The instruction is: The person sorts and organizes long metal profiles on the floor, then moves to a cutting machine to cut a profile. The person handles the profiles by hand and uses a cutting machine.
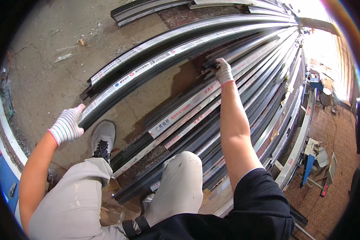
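From the head camera: holding, in the gloved left hand [66, 126], the near end of a long black profile [172, 52], with fingers wrapped around it at the near left part of the concrete floor [40, 68]. Stretching away toward the floor's far right corner, just beside a second black profile [142, 47] with a similar white strip. Closed, in the gloved right hand [224, 72], on the end of a shorter-looking dark profile [211, 64], along the left edge of a packed row of profiles [188, 106]. Too blurred there to tell one bar from two.

Likely worst: dropping the long end onto the grey shoe [104, 136] just beside it, through a glove slipping on the smooth strip or through weight pulling on a one-handed hold. Possible too: twisting or swinging of so long a bar and knocking into its neighbour, for want of support farther along. Also worth minding: pinching right-hand fingers between tightly laid bars, or scraping surfaces by dragging rather than lifting.
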`<state>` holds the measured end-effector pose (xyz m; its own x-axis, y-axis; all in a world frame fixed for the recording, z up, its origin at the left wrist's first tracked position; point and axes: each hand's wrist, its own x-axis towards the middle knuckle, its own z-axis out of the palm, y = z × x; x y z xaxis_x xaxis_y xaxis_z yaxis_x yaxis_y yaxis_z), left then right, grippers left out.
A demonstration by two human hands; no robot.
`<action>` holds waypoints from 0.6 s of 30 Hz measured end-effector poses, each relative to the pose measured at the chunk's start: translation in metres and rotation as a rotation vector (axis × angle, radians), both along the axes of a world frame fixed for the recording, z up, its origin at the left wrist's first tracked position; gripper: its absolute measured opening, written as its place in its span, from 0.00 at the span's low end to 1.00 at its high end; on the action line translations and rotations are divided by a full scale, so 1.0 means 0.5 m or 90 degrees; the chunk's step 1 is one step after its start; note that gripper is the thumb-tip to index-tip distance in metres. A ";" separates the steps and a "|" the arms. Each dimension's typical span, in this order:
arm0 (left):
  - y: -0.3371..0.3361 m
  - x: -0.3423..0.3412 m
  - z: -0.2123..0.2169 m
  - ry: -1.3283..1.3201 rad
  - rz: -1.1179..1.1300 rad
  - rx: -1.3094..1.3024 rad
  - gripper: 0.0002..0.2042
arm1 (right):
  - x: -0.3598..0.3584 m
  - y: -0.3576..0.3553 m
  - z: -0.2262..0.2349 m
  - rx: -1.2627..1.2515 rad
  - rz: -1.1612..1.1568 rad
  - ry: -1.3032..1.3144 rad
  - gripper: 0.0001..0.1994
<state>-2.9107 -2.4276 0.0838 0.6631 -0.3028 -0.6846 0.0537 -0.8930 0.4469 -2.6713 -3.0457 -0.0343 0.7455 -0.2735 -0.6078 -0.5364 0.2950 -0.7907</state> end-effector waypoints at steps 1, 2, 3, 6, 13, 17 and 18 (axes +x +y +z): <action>-0.001 -0.002 -0.002 -0.039 -0.015 -0.008 0.30 | 0.005 0.000 -0.004 0.014 0.043 0.014 0.08; -0.004 0.000 -0.005 -0.071 -0.037 0.004 0.30 | 0.010 0.004 -0.012 -0.044 0.023 0.039 0.07; -0.007 0.002 -0.007 -0.065 -0.042 0.032 0.29 | 0.019 0.010 -0.018 -0.162 -0.026 0.100 0.08; -0.016 0.003 -0.005 -0.037 -0.031 0.052 0.29 | 0.032 0.034 -0.015 -0.166 -0.027 0.164 0.05; -0.021 0.002 -0.004 -0.029 -0.030 0.037 0.29 | 0.039 0.073 -0.008 -0.201 -0.025 0.221 0.05; -0.021 0.001 -0.006 -0.020 -0.018 0.022 0.29 | 0.077 0.033 -0.082 -0.210 0.007 0.227 0.04; -0.022 0.001 -0.006 -0.019 -0.019 0.023 0.29 | 0.086 0.021 -0.099 -0.205 0.008 0.216 0.04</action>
